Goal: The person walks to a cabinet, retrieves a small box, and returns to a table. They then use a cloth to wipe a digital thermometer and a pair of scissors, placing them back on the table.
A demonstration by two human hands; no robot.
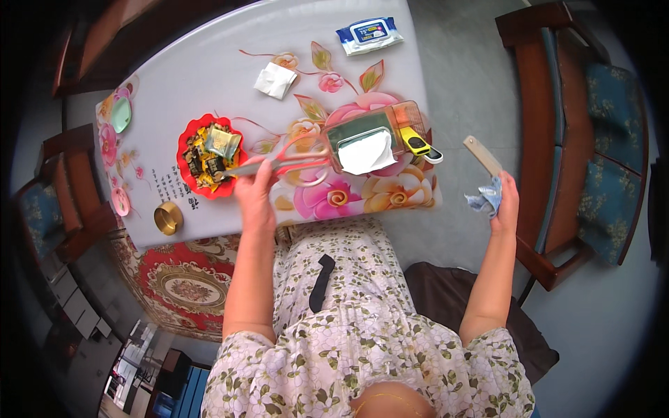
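My left hand (255, 187) is closed round the blades of a pair of scissors (304, 164). Their orange-red handles point right, toward a clear tissue box (336, 132) with a white tissue (367, 151) on it. Just left of that hand lies a red scalloped bowl (184, 155) of wrapped sweets (213, 155). Off the table's right side, my right hand (507, 203) grips a crumpled light-blue cloth (486, 199). A flat beige strip (481, 154) sticks up from the same hand; its kind is unclear. A yellow and black object (416, 142) rests at the tissue box's right end.
The table (209, 76) has a flowered cover. On it are a wipes pack (369, 36), a folded white tissue (276, 80), a brass-coloured cup (168, 219), and a green dish (121, 115) with a pink one (120, 201). A wooden bench (533, 125) stands to the right.
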